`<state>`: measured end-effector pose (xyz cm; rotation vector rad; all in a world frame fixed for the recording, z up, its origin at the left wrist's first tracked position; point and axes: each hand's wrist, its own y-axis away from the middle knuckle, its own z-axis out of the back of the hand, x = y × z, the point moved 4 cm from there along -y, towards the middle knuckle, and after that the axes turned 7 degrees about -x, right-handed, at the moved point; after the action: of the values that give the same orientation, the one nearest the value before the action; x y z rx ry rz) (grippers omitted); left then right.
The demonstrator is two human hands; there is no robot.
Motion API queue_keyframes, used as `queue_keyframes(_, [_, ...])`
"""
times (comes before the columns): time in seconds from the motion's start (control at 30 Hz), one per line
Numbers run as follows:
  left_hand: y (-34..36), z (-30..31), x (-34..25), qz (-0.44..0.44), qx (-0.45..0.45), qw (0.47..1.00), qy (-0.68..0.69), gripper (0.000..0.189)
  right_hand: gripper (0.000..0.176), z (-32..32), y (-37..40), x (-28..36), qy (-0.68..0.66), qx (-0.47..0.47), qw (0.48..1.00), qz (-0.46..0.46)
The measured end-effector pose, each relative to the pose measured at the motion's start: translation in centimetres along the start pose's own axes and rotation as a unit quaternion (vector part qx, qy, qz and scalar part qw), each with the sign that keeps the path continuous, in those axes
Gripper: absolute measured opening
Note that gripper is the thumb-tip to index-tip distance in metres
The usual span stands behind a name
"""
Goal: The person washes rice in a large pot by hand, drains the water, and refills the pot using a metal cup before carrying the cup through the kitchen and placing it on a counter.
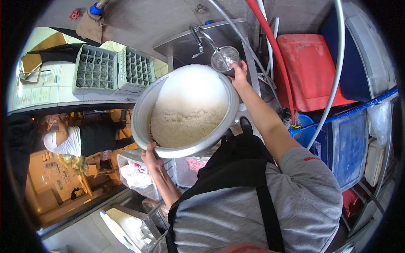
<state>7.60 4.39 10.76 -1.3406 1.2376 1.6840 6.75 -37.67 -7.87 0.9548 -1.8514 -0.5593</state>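
A large round metal pot (142, 134) tilts in front of me, with pale rice (185, 126) in its lower part and a bright white area above. My left hand (152, 157) grips the pot's near left rim, thumb on top. Beyond the pot, my right hand (239, 75) is closed around the edge of a small round bowl (225, 58), metal or clear. The bowl sits beneath the tap (202, 38), and water seems to be falling into it. Some right fingers are hidden behind the bowl.
Grey glass racks (96, 69) stand on the left counter. A red bin (303, 63) and blue containers (348, 147) line the right, with hoses (274, 46) hanging before them. Another person (80, 140) is beyond the counter. A bag-lined bin (137, 175) is below.
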Motion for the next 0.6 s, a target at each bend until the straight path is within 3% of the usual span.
queue_keyframes(0.6, [0.7, -1.0, -0.7, 0.019, -0.008, 0.999, -0.024, 0.023, 0.072, -0.3, -1.0, 0.1, 0.025, -0.006, 1.0, -0.009])
